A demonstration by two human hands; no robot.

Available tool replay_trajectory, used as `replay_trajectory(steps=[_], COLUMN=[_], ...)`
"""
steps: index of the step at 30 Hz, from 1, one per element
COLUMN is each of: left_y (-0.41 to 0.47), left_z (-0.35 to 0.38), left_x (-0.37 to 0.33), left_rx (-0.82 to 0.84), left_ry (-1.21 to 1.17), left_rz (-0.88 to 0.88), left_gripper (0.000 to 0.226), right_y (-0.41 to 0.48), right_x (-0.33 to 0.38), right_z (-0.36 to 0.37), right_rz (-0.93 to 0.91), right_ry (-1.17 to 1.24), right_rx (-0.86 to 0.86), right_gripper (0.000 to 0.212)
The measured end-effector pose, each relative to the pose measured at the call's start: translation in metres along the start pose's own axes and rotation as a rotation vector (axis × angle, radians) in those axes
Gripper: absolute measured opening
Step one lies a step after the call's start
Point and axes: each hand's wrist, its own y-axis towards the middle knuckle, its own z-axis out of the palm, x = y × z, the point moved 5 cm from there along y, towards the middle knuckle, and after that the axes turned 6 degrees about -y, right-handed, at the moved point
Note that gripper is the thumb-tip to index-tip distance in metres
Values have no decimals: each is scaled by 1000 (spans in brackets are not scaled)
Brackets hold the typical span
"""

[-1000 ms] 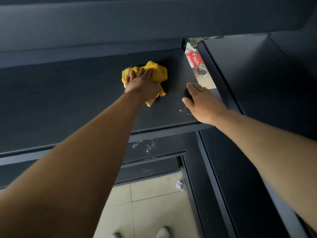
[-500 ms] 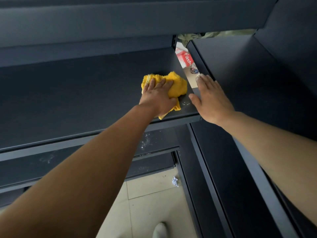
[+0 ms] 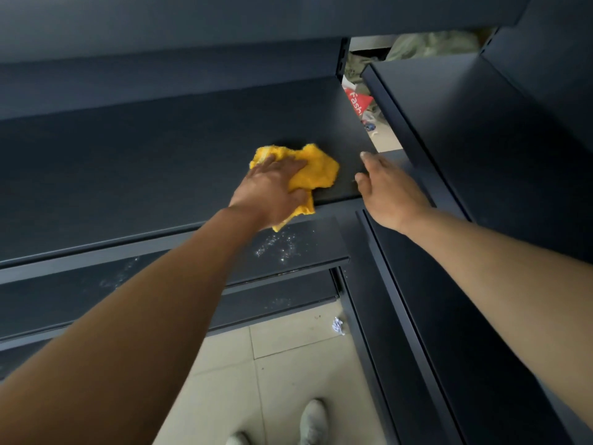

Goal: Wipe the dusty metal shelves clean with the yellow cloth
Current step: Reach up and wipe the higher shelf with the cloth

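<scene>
Now, head view: the camera looks down along two bare forearms onto dark shelving.
Left hand (image 3: 272, 187): flat, with fingers straight, pressing the yellow cloth (image 3: 317, 170) onto the metal shelf (image 3: 144, 175); not curled round it.
Right hand (image 3: 391, 191): released, fingers extended and holding nothing, laid at that shelf's right front corner, near the cloth but apart from it.
Yellow cloth: bunched near the shelf's right end, with one tail hanging over the front lip.
Risk, dust: a sweep toward the lip would probably drop grit onto the lower shelf (image 3: 308, 242), where pale specks (image 3: 276, 245) already lie.
Risk, cloth: it is only pressed, so it could slip from under the palm and fall to the tiled floor (image 3: 288, 364).
Risk, fingers: the thin sheet edge at the end gap could catch them.
Materials: the shelves are matte, dark blue-grey sheet metal, flat with folded front lips; the cloth is fluffy and crumpled; the tiles are pale and smooth.
</scene>
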Motion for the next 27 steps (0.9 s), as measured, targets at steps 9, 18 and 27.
replay_trajectory(steps=[9, 18, 27], left_y=[-14, 31, 50], left_z=[-19, 39, 74], left_x=[46, -55, -116], left_rx=[-111, 33, 101], left_ry=[40, 88, 176], left_rz=[-264, -56, 156], left_gripper=[62, 65, 62], right_y=[0, -9, -21], right_x=[-4, -48, -76], right_z=[0, -24, -23], right_rz=[60, 135, 168], right_ry=[127, 160, 182], right_rx=[51, -98, -143], right_gripper=[46, 41, 33])
